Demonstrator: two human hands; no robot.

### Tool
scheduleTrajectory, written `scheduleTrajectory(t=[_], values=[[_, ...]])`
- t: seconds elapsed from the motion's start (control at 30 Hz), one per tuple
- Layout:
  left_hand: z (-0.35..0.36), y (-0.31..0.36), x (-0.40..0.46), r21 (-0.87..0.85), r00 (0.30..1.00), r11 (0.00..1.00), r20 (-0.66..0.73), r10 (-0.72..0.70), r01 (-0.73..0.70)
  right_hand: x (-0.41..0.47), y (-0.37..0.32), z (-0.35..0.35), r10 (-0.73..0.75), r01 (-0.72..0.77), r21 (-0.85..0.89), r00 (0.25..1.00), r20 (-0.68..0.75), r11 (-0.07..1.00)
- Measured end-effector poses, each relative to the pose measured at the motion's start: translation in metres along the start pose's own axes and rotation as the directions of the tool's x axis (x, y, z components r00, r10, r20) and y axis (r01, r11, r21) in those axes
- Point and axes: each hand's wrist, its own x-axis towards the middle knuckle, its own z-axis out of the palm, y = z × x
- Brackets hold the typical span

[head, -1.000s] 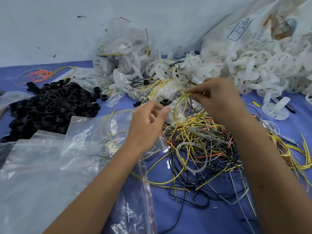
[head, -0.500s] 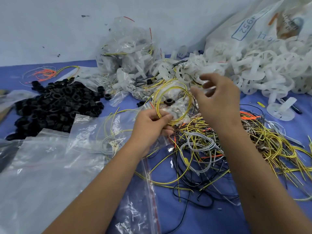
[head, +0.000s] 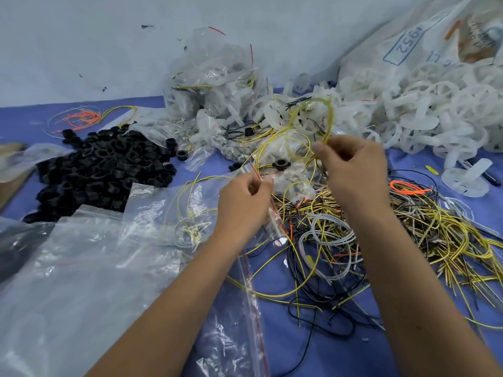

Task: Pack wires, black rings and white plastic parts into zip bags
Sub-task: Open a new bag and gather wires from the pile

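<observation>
Right hand (head: pixel 353 170) fingers pinching yellow wire coil (head: pixel 313 126), now raised over white plastic parts (head: pixel 435 104); half a second ago coil was pinched in left hand. Left hand (head: pixel 245 202) now gripping red-striped mouth of zip bag (head: pixel 174 202), holding it open. Hand-off done; coil probably ready to go in. Black rings (head: pixel 103 164) heaped left, loose wires (head: pixel 381 240) right.

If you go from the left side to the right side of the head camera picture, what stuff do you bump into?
Black rings pile → zip bag pinched by the left hand → right hand holding a yellow wire loop → white plastic parts heap.
</observation>
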Motion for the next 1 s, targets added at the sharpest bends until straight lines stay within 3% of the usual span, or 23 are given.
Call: scheduleTrajectory(t=[0.07,0.17,0.27,0.4,0.53,0.73,0.9,1.0], values=[[-0.001,-0.005,0.0,0.273,0.996,0.961,-0.066,0.058,-0.038,0.007,-0.006,-0.004,-0.021,0.025,0.051,0.996,-0.082,0.998],[-0.004,-0.008,0.002,0.447,0.992,0.894,-0.105,0.072,-0.017,0.015,-0.012,-0.006,-0.071,0.084,0.068,0.981,-0.179,0.994],[-0.01,-0.013,0.005,0.509,0.989,0.861,-0.131,0.062,0.014,0.013,-0.018,0.002,-0.059,0.092,0.181,0.981,-0.184,0.979],[-0.02,-0.016,0.013,0.507,0.988,0.859,-0.154,0.011,0.07,0.0,-0.016,0.033,0.091,-0.054,0.405,0.993,-0.073,0.913],[-0.024,-0.017,0.016,0.574,0.992,0.816,-0.124,-0.002,0.073,-0.019,-0.006,0.062,0.039,-0.015,0.342,0.997,-0.063,0.94],[-0.024,-0.015,0.011,0.561,0.992,0.826,-0.125,0.027,0.048,-0.036,0.014,0.072,-0.085,0.096,0.104,0.991,-0.101,0.99],[-0.006,-0.01,0.0,0.745,0.985,0.667,-0.123,0.122,0.011,-0.036,0.016,0.074,-0.091,0.105,0.109,0.988,-0.126,0.988],[-0.005,-0.008,-0.003,0.758,0.988,0.653,-0.097,0.121,-0.005,-0.036,0.018,0.074,-0.102,0.116,0.114,0.988,-0.119,0.987]])
